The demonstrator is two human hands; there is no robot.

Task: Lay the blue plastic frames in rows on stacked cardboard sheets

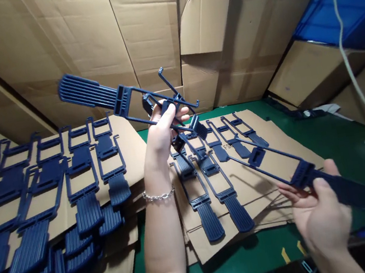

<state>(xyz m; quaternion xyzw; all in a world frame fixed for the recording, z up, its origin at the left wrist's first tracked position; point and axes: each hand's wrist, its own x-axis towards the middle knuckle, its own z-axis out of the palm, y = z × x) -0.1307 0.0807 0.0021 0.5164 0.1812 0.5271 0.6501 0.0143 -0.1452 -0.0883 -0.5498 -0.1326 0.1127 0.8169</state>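
Note:
My left hand (162, 128) is closed round dark blue plastic parts (87, 92), raised above the cardboard. They have ribbed paddle ends, open rectangular frames and hooked tips; their overlap hides how many there are. At the right, my right hand (322, 209) grips a single dark blue plastic part (302, 172) between thumb and fingers, near where its paddle meets the frame. Its two prongs point up and left over the cardboard. Below and between the hands, similar parts (240, 215) lie in rows on a cardboard sheet (257, 191).
On the left, stacked cardboard sheets (132, 151) carry several more rows of blue parts (88, 211). Cardboard boxes (152, 30) wall off the back of the green table (292, 128). A white cable (342, 37) hangs at the right by a blue bin (332, 11).

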